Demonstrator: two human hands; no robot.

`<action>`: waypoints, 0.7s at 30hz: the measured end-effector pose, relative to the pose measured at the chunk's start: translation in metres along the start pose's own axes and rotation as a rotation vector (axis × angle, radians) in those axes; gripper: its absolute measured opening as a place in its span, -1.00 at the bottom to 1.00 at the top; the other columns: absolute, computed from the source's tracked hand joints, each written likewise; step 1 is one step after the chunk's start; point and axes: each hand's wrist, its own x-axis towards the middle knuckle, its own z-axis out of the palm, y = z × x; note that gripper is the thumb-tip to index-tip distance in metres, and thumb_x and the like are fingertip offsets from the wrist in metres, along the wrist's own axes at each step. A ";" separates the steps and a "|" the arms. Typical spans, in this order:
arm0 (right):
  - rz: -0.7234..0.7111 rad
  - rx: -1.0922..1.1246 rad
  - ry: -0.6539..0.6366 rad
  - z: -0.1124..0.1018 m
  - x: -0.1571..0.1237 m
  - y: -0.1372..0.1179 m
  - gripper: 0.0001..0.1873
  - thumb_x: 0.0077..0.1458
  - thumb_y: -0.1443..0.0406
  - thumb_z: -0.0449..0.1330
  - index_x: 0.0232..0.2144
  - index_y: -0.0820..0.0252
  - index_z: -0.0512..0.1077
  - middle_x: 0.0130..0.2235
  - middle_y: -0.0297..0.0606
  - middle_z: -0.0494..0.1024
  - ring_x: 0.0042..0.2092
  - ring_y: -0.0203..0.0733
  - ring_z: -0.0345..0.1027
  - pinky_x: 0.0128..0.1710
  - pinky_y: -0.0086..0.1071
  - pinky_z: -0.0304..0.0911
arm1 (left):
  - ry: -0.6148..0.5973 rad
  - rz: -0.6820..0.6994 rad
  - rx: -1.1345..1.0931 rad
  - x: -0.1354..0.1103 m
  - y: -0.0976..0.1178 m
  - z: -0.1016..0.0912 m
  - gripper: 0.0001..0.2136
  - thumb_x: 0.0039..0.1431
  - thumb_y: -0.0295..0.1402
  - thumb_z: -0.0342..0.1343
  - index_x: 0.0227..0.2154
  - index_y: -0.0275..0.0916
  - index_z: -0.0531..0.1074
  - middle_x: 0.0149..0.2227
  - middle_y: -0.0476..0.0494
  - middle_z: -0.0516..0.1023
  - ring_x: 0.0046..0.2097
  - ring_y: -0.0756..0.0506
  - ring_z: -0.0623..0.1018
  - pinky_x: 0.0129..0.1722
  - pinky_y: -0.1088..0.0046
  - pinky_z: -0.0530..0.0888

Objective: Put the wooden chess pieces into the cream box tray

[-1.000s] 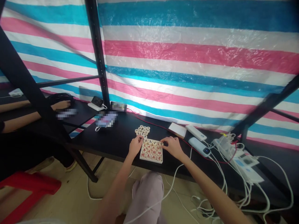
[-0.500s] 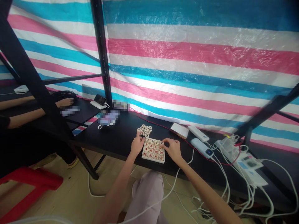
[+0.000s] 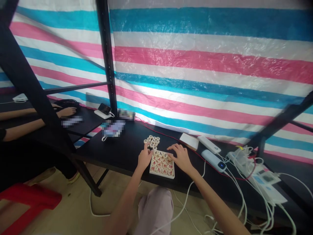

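Observation:
A shallow white box (image 3: 156,175) near the table's front edge holds rows of round xiangqi pieces (image 3: 164,166), the nearer ones marked in red and the back row in black. Just behind it lies a loose cluster of black-marked xiangqi pieces (image 3: 152,145). My left hand (image 3: 144,158) is at the box's back left corner, its index finger stretched to the cluster's left edge and its thumb apart. Over the back right corner is my right hand (image 3: 181,157), fingers spread and holding nothing visible. It partly hides the corner piece.
Right of the box lie a white carton (image 3: 189,141), a white device (image 3: 208,144), a blue-grey device (image 3: 213,160) and a power strip (image 3: 265,182) with tangled cables. A red wire runs behind. At left are a propped phone (image 3: 104,109) and another person's hand (image 3: 68,111).
My right hand has come off the corner piece, and its fingers have opened and shifted toward the back. My left index finger remains by the loose pieces. The view has tilted up slightly.

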 end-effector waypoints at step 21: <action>0.012 -0.009 -0.182 0.043 0.078 0.038 -0.81 0.08 0.29 0.10 -0.23 0.07 0.42 -0.17 -0.29 0.52 -0.14 -0.17 0.32 -0.22 -0.33 0.02 | -0.008 0.002 0.018 -0.001 0.000 -0.002 -0.81 0.14 -0.36 -0.08 -0.18 -0.16 0.31 -0.52 0.03 0.42 -0.44 0.01 0.43 -0.47 0.57 0.17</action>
